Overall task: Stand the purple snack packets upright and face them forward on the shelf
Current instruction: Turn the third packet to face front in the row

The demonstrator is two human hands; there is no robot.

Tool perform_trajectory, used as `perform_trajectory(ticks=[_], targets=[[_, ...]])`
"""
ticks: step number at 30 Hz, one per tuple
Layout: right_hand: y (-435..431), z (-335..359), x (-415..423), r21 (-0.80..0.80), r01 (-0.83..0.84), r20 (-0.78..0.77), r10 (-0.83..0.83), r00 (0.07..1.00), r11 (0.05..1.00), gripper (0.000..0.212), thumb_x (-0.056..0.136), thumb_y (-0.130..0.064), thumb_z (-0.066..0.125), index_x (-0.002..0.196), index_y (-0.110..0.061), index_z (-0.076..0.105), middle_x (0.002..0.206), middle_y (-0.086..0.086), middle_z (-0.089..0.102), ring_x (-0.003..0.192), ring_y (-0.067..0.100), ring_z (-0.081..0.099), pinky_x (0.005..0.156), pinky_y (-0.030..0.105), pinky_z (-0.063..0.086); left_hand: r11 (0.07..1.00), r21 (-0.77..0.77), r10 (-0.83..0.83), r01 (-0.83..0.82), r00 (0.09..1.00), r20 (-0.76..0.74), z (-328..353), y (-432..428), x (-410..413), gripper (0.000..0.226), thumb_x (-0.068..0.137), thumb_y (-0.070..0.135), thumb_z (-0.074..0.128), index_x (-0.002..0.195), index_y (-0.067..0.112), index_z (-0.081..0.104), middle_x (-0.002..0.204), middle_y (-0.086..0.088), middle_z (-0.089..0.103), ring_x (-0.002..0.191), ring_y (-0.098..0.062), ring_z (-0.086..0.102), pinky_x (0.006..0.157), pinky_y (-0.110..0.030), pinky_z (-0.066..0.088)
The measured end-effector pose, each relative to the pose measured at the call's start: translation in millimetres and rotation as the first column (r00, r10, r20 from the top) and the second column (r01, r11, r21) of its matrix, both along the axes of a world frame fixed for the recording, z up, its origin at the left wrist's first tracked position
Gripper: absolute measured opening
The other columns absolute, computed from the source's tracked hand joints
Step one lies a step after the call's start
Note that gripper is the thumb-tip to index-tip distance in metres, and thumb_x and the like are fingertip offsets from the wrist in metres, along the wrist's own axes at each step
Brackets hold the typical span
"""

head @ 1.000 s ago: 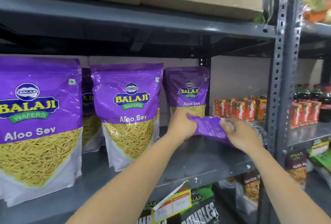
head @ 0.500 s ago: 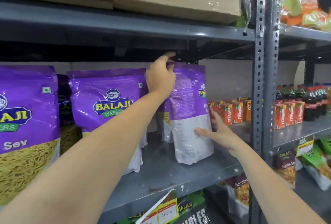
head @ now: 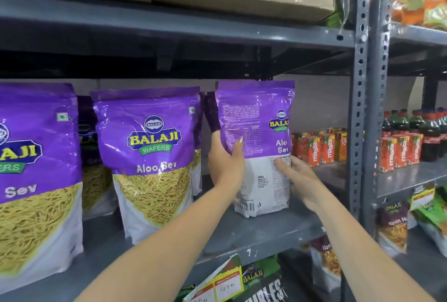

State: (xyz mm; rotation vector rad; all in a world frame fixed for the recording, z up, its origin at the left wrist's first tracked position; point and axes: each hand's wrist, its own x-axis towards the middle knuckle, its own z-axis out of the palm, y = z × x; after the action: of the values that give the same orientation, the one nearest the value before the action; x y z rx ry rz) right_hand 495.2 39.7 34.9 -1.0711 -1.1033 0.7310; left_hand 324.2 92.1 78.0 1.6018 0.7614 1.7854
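While standing upright, long axis vertical, right of frame centre on the grey shelf (head: 271,231), the purple packet (head: 256,118) shows its back panel, clamped between left hand (head: 226,161) and right hand (head: 302,180), needing a half turn.

Several purple packets are seen on the grey shelf (head: 261,236). The held packet (head: 256,132) is stood upright at the right end of the row, its base on the shelf, with its back panel of small print, white lower part and barcode turned to the camera. Two front packets are stood upright and faced forward: the middle packet (head: 150,156), just left of the held one, and the left packet (head: 31,168), cut off by the picture's edge. "Balaji Wafers Aloo Sev" and yellow strands are shown on both. Further purple packets are partly hidden behind them.
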Motion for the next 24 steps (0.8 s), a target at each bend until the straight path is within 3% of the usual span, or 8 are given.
perform_trajectory(ticks=[2,4,6,8,11,16,20,24], targets=[[2,-1,-1,0.02,0.016,-0.006,-0.016,1.0,1.0,0.064,0.064,-0.046,0.076,0.118,-0.015,0.062,0.115,0.004,0.073,0.105,0.022,0.069,0.093,0.048,0.051,1.0,0.0,0.008,-0.008,1.0,-0.023,2,1,-1,0.02,0.087,0.026,0.065,0.102,0.029,0.052,0.083,0.022,0.062,0.07,0.01,0.059,0.067,-0.026,0.045],[2,-3,-2,0.047,0.026,-0.02,-0.025,0.999,0.999,0.065,0.063,-0.048,0.077,0.117,-0.014,0.063,0.116,0.006,0.073,0.104,0.023,0.07,0.093,0.048,0.051,1.0,0.026,-0.014,0.016,0.998,-0.061,-2,-4,-2,0.037,0.088,0.031,0.064,0.12,0.024,0.047,0.11,0.009,0.063,0.098,-0.005,0.063,0.083,-0.031,0.049],[3,-7,-2,0.067,0.015,-0.025,-0.013,1.0,0.998,0.062,0.067,-0.049,0.076,0.118,-0.017,0.063,0.117,0.004,0.072,0.106,0.022,0.069,0.089,0.045,0.052,0.98,0.152,0.156,-0.132,0.974,-0.164,-14,-12,-4,0.068,0.084,0.043,0.066,0.138,0.02,0.032,0.141,-0.004,0.04,0.124,-0.019,0.046,0.096,-0.035,0.039],[4,-10,-1,0.053,-0.013,-0.068,0.017,0.998,0.998,0.059,0.074,-0.059,0.066,0.12,-0.022,0.063,0.119,-0.001,0.071,0.108,0.017,0.068,0.084,0.037,0.052,0.881,0.367,0.403,-0.297,0.879,-0.256,-32,-24,-6,0.069,0.08,0.048,0.067,0.136,0.024,0.034,0.137,-0.004,0.034,0.124,-0.021,0.037,0.094,-0.037,0.032],[5,-16,6,0.002,-0.071,-0.311,0.068,0.948,0.997,0.061,0.086,-0.067,0.039,0.12,-0.021,0.062,0.113,-0.001,0.073,0.108,0.021,0.066,0.084,0.037,0.049,0.851,0.482,0.443,-0.209,0.778,-0.445,-55,-38,-8,0.044,0.08,0.046,0.064,0.118,0.031,0.048,0.121,0.002,0.036,0.113,-0.022,0.046,0.086,-0.042,0.038],[-2,-20,8,0.061,0.082,-0.234,-0.065,0.97,0.995,0.026,0.088,-0.028,0.058,0.106,-0.014,0.071,0.102,0.005,0.077,0.097,0.027,0.067,0.077,0.039,0.052,0.985,0.166,0.143,-0.05,0.77,-0.622,-52,-38,-6,0.06,0.083,0.061,0.054,0.127,0.024,0.041,0.141,-0.001,0.025,0.13,-0.026,0.035,0.101,-0.042,0.04],[-8,-20,-3,0.114,0.098,-0.248,-0.067,0.966,0.989,0.022,0.086,-0.009,0.057,0.079,-0.015,0.077,0.084,0.003,0.077,0.083,0.019,0.07,0.069,0.032,0.053,0.977,-0.193,-0.186,0.086,0.787,-0.588,-41,-45,2,0.105,0.062,0.085,0.052,0.146,0.028,0.025,0.153,0.007,0.005,0.145,-0.021,0.003,0.117,-0.046,0.024],[-17,-16,-20,0.206,0.083,-0.084,-0.067,0.994,0.975,0.025,0.089,-0.002,0.055,0.08,-0.014,0.076,0.077,0.001,0.077,0.075,0.014,0.07,0.066,0.026,0.057,0.968,-0.252,-0.129,-0.004,0.851,-0.509,-36,-41,3,0.102,0.043,0.087,0.061,0.128,0.033,0.045,0.127,0.0,0.035,0.129,-0.023,0.031,0.105,-0.046,0.041]])
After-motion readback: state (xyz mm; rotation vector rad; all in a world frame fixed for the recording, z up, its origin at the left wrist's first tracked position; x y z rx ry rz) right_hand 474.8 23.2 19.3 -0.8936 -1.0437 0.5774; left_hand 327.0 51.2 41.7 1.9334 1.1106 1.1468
